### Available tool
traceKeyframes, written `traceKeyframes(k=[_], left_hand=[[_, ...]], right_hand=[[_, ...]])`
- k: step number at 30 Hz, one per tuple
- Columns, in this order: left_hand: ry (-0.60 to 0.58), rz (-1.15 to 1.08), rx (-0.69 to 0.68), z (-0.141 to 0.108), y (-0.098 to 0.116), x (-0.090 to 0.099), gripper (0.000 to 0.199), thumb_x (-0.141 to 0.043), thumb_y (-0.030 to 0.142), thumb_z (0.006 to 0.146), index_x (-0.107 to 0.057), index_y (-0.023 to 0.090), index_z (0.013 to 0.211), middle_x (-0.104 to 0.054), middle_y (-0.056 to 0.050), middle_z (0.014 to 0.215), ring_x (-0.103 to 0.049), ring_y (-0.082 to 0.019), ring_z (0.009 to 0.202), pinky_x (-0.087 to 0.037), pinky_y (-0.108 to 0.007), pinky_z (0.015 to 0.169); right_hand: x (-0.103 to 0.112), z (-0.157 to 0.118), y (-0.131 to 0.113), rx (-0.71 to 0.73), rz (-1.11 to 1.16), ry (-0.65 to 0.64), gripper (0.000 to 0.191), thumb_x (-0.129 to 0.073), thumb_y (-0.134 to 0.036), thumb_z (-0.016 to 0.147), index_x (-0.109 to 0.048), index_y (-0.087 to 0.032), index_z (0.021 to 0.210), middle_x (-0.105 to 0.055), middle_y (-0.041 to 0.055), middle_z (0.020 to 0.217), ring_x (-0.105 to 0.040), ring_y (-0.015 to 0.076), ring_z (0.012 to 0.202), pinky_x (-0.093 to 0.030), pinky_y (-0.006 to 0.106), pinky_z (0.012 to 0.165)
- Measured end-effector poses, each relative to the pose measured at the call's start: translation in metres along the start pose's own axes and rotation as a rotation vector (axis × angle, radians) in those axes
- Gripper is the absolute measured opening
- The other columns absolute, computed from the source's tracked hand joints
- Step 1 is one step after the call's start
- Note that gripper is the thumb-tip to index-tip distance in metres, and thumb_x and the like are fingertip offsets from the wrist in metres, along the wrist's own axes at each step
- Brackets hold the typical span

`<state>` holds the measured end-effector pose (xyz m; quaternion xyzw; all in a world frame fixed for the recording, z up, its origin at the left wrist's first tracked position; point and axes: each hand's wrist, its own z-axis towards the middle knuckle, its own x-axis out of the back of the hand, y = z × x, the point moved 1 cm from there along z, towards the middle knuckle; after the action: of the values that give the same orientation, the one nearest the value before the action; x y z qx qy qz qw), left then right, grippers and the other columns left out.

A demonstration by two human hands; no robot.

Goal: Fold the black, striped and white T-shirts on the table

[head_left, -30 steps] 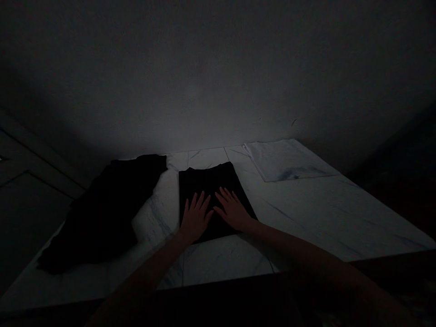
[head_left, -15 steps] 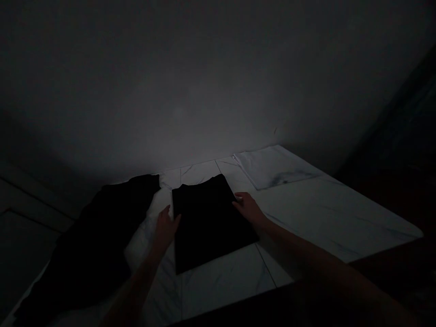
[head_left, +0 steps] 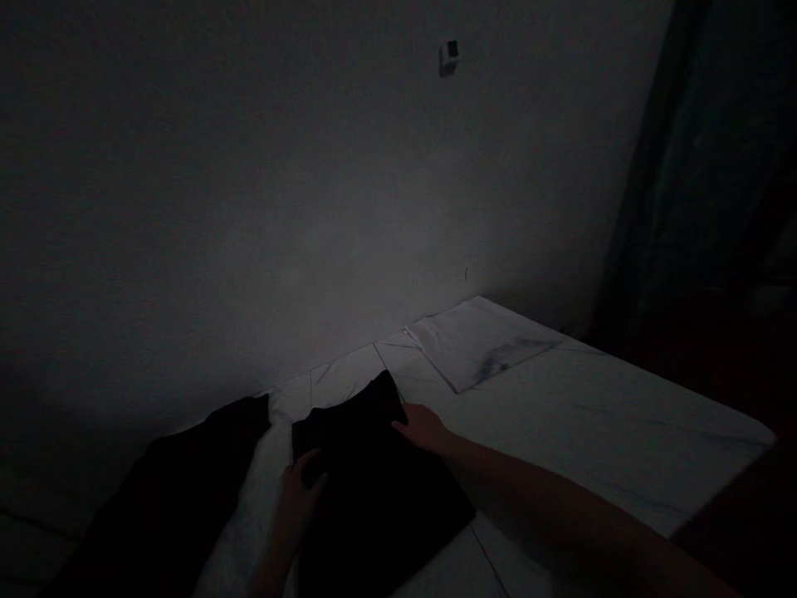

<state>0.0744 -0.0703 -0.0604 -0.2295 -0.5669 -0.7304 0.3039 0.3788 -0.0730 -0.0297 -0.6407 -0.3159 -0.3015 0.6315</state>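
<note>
A folded black garment (head_left: pixel 374 490) lies flat on a marble-patterned surface (head_left: pixel 610 432), its far edge uneven. My left hand (head_left: pixel 295 502) is at the garment's left edge, thumb and forefinger apart over the black cloth and holding nothing. On the opposite edge, my right hand (head_left: pixel 427 428) has its thumb on top of the cloth and its other fingers curled at the side, seemingly gripping it. The dim light hides the garment's layers and details.
Left of the garment lies a larger heap of black cloth (head_left: pixel 180 490). A folded white cloth (head_left: pixel 473 340) with a dark patch rests toward the back right, near the pale wall (head_left: pixel 349 208). A small box (head_left: pixel 448 58) is fixed on the wall. Dark drapery (head_left: pixel 691 166) hangs at right.
The view has tilted up, so the garment and hands sit lower in the picture. My left hand has come further over the garment's left edge, and my right thumb lies further onto the cloth.
</note>
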Motion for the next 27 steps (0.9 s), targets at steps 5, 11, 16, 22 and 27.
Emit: traceKeyframes(k=[5,11,16,22,27], left_hand=[[0.016,-0.056,-0.032,-0.001,0.023,-0.009,0.057,-0.062,0.043,0.069,-0.061,0.024,0.123,-0.065,-0.009,0.129,-0.058,-0.033,0.125,-0.045,-0.053,0.11],[-0.024,-0.113,-0.234,0.015,0.13,-0.044,0.062,-0.062,0.039,0.078,-0.051,0.03,0.139,-0.054,-0.007,0.143,-0.048,-0.029,0.136,-0.041,-0.049,0.114],[-0.036,-0.2,-0.399,0.08,0.241,-0.095,0.069,-0.062,0.028,0.083,-0.04,0.028,0.148,-0.048,-0.007,0.148,-0.046,-0.025,0.137,-0.038,-0.044,0.116],[-0.06,-0.245,-0.183,0.158,0.279,-0.208,0.071,-0.065,0.017,0.08,-0.041,0.019,0.146,-0.05,-0.013,0.145,-0.048,-0.024,0.135,-0.04,-0.04,0.114],[-0.161,-0.145,0.039,0.154,0.251,-0.272,0.066,-0.074,0.011,0.069,-0.053,0.013,0.132,-0.061,-0.016,0.126,-0.061,-0.027,0.119,-0.046,-0.04,0.104]], right_hand=[[-0.003,-0.003,0.022,0.191,0.241,0.025,0.041,-0.054,-0.026,0.092,-0.06,-0.014,0.131,-0.067,0.0146,0.13,-0.063,0.027,0.12,-0.048,0.038,0.102],[0.084,0.005,0.082,0.206,0.319,0.106,0.038,-0.055,-0.036,0.091,-0.067,-0.017,0.122,-0.072,0.0111,0.12,-0.067,0.0297,0.109,-0.051,0.044,0.098],[0.225,0.04,0.136,0.125,0.204,0.275,0.035,-0.06,-0.039,0.09,-0.07,-0.019,0.117,-0.075,0.0079,0.11,-0.07,0.0281,0.101,-0.054,0.039,0.091],[0.286,0.108,0.198,-0.078,0.013,0.272,0.027,-0.058,-0.03,0.092,-0.071,-0.016,0.113,-0.076,0.0087,0.107,-0.071,0.0235,0.094,-0.055,0.031,0.082],[0.242,0.125,0.25,-0.237,-0.094,0.257,0.025,-0.063,-0.03,0.09,-0.073,-0.012,0.104,-0.076,0.0147,0.098,-0.072,0.0262,0.092,-0.054,0.031,0.078]])
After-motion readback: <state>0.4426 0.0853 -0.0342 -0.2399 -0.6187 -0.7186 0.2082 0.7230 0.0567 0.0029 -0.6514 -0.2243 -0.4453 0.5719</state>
